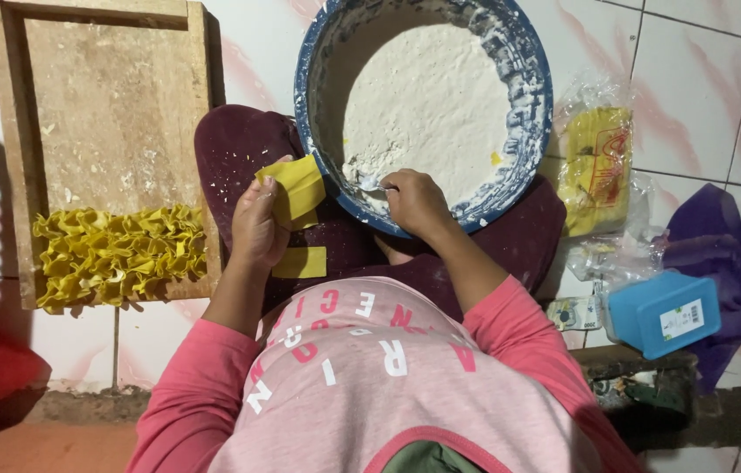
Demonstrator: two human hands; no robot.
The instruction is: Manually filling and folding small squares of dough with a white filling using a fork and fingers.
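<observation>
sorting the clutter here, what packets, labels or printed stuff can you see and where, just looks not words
Clear plastic bag: right of the blue bowl, crinkled, holding a yellow pack with red print.
Blue box: lower right on the tiles, rectangular, with a small white label on its side.
Small printed paper: just left of the blue box, pale, flat.
Pink shirt: on the person, white and red lettering.
No screens or signs.

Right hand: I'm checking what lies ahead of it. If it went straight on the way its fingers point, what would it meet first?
The right hand points into the blue-rimmed bowl; it would probably meet the white filling first.
</observation>
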